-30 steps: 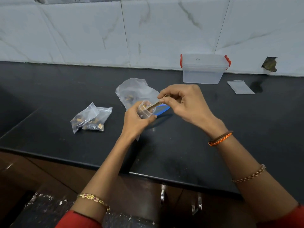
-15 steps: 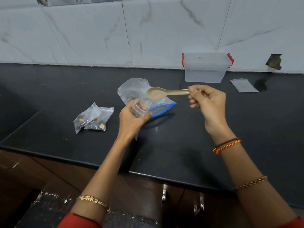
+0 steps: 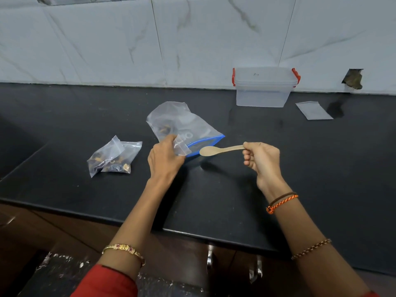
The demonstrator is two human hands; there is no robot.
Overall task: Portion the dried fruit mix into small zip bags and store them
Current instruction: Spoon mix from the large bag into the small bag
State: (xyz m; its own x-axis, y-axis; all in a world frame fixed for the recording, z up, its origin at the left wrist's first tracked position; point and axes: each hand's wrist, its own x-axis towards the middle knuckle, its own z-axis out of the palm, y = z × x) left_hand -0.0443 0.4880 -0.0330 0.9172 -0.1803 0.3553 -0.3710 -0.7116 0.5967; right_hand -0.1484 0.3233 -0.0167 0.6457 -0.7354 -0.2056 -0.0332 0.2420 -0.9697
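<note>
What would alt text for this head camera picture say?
Over a black counter, the right hand holds a wooden spoon beside a large blue-zip bag, while the left hand grips a small zip bag. Two filled small bags lie left; a clear lidded box stands behind.

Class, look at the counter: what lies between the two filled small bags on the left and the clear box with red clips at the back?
In the head view, the big blue-zip bag lies between the small bags and the box.
</note>
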